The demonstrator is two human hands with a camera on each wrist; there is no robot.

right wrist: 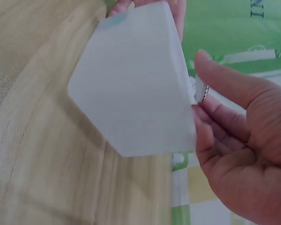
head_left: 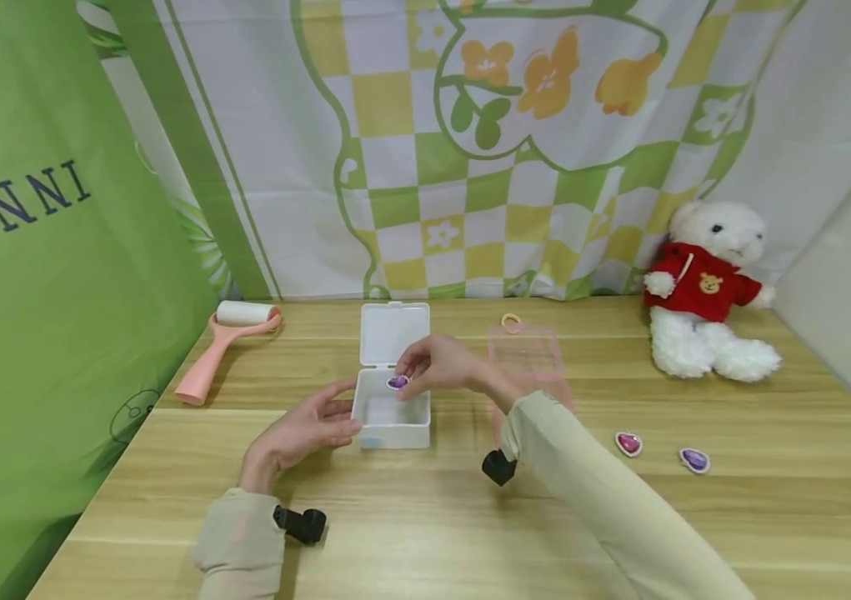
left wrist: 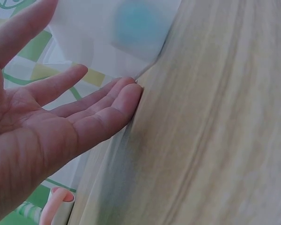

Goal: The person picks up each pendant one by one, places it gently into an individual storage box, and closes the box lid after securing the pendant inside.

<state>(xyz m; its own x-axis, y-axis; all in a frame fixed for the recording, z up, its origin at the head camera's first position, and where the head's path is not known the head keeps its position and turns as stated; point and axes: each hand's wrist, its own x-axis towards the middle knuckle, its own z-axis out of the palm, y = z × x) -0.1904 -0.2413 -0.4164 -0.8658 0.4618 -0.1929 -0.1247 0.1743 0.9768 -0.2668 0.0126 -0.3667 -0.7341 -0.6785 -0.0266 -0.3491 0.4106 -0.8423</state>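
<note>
A white box (head_left: 395, 435) stands on the wooden table, its lid (head_left: 395, 329) hinged back behind it. Over the box's right part, my right hand (head_left: 446, 364) pinches a purple heart-shaped gem (head_left: 397, 382) with a pale beaded edge. From the side, the right wrist view shows this gem (right wrist: 201, 89) between thumb and fingers, beside the box's rim. My left hand (head_left: 308, 429) is at the box's left side, thumb near its front left corner. Its fingers (left wrist: 114, 105) are loosely extended, with the tips close to the box's lower edge in the left wrist view.
Right of the box lies a clear pink case (head_left: 526, 342), partly behind my right forearm. A red gem (head_left: 628, 443) and another purple gem (head_left: 694, 460) lie farther right. A pink lint roller (head_left: 207, 367) is at left; a white plush toy (head_left: 710, 283) sits back right.
</note>
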